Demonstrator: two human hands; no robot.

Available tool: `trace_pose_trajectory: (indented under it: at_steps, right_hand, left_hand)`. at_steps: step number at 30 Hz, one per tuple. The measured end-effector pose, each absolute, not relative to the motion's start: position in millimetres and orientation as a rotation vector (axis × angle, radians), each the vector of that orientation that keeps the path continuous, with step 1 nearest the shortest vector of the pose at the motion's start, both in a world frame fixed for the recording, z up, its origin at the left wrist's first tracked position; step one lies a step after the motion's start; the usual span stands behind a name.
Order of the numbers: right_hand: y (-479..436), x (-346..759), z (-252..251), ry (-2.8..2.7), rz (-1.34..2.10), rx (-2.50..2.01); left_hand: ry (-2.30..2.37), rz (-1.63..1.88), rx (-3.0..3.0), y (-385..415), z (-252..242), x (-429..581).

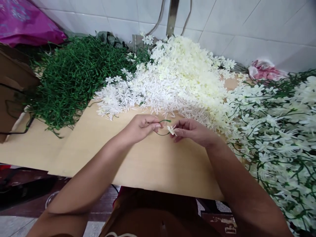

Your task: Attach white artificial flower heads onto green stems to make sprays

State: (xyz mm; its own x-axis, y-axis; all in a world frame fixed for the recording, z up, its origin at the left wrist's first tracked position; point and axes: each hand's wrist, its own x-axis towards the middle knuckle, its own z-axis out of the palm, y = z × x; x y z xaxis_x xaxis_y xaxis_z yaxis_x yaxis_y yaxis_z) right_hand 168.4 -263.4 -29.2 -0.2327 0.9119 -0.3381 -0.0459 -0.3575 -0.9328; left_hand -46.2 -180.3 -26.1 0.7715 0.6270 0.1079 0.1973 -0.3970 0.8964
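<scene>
Over the wooden board (158,161), my left hand (145,126) pinches a thin green stem (163,134) that curves out to the right. At the stem's right side my right hand (189,130) holds a small white flower (171,130) between thumb and fingers. The two hands are a short gap apart. Just beyond them lies a heap of white stamen pieces (158,93), with a pile of loose cream petals (190,62) behind it.
A mound of green stems (79,72) fills the back left, beside a cardboard box (12,85) and a purple bag (29,23). Many white flowers on green stems (271,144) cover the right side. A tiled wall (237,26) stands behind, near a pink and white cloth (265,69).
</scene>
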Motion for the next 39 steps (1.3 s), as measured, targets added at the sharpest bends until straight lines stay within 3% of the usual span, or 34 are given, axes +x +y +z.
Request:
trace_pose_trajectory:
  at_steps: [7,12,17,22,28,34,39]
  right_hand:
    - [-230,164,-52,-1.857,0.504,-1.658]
    - [-225,155,-68,-1.957,0.253,-1.722]
    - [-233,166,-74,-1.773,-0.01,-1.619]
    - [-233,169,-77,-1.606,0.086,-1.586]
    - [-229,165,-84,-1.517,0.206,-1.59]
    - [-233,163,-76,-1.494,0.323,-1.599]
    - [-232,159,-70,-1.346,0.382,-1.62]
  left_hand:
    - [0.738,0.22,1.942,-186,-33,-56]
    - [0.971,0.323,2.325,-162,-22,-64]
    - [1.551,0.613,2.219,-99,-5,-75]
    - [1.804,0.742,2.166,-38,-6,-87]
    - [1.941,0.583,2.171,0,-17,-80]
    - [1.973,0.524,2.181,5,-14,-75]
    - [1.72,0.856,1.959,-27,10,-74]
